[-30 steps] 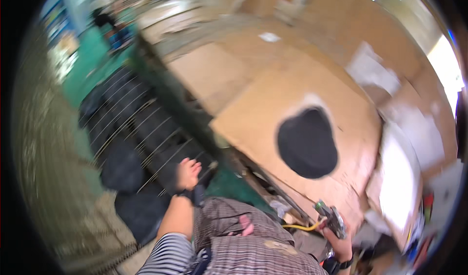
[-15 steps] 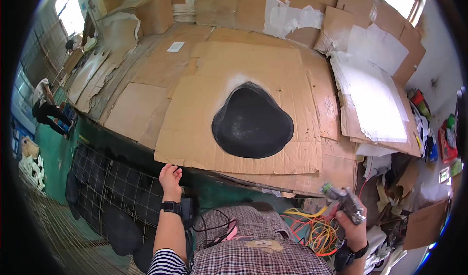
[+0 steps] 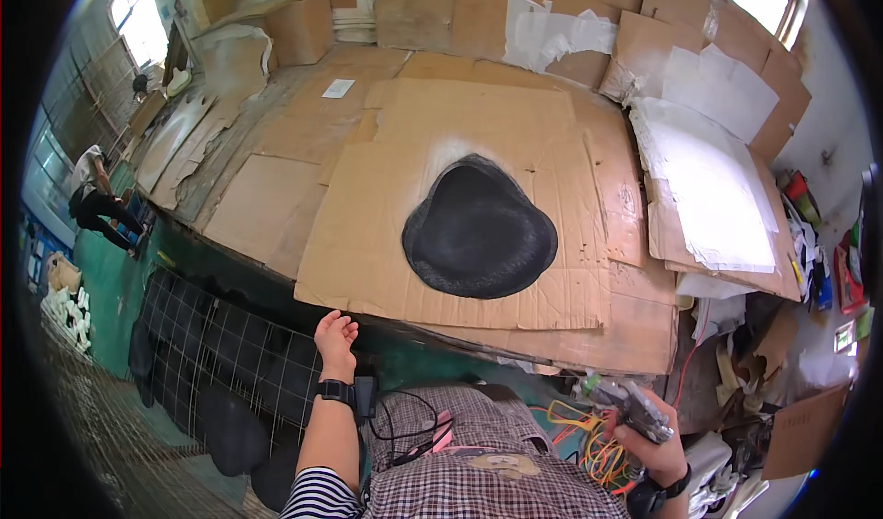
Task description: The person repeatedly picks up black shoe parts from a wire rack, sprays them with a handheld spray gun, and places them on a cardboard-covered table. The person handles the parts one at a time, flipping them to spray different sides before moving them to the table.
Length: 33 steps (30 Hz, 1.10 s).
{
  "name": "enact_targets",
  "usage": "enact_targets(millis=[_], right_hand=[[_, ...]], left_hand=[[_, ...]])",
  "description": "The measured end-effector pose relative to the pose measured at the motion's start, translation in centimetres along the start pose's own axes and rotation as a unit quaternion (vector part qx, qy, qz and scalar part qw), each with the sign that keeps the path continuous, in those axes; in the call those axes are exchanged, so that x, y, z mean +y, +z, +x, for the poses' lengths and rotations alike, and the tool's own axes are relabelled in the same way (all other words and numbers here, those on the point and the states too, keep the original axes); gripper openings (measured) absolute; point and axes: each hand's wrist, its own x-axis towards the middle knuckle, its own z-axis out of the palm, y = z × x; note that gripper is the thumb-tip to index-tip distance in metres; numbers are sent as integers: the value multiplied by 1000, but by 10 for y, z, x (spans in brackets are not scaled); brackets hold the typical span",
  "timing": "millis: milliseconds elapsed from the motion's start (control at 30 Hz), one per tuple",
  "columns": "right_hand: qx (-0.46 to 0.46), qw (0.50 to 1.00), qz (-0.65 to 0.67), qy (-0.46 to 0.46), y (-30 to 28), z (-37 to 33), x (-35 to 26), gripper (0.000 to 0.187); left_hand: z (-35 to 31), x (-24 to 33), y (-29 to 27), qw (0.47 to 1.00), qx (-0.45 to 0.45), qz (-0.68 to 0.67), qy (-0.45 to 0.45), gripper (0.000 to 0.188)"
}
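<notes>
My right hand (image 3: 658, 441) grips a metal spray gun (image 3: 630, 406), its nozzle end pointing up and left, just beyond the near edge of the table. My left hand (image 3: 337, 337) is loosely closed, fingers curled, close below the front edge of a large cardboard sheet (image 3: 368, 252); nothing shows in it. On that sheet lies a black, rounded three-lobed piece (image 3: 478, 229), with a matt surface and a paler, greyish band along its rim. A whitish spray haze marks the cardboard around its top.
Cardboard covers the table and stands up behind it. White sheets (image 3: 708, 188) lie at the right. Coiled orange and yellow hoses (image 3: 602, 459) hang near my right hand. Below left, a wire rack (image 3: 221, 335) carries several black pieces. Another person (image 3: 97, 201) bends over at the far left.
My right hand has drawn the spray gun a little left and down. My left hand has shifted slightly right, its fingers still curled. The black piece stays in place; its rim looks greyer.
</notes>
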Motion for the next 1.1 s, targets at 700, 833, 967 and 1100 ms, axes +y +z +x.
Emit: enact_targets(millis=[700, 833, 967, 1100], right_hand=[[145, 987, -57, -49, -49, -8, 14, 53], [58, 998, -34, -3, -43, -4, 9, 51], [18, 999, 8, -26, -35, 21, 6, 47], [55, 995, 23, -77, -30, 54, 0, 41]], left_hand=[[-13, -16, 11, 999, 28, -24, -26, 23], [-9, -26, 23, 1000, 2, -5, -23, 23], [-11, -32, 32, 1000, -7, -2, -25, 21], [-19, -35, 35, 999, 2, 7, -32, 20]])
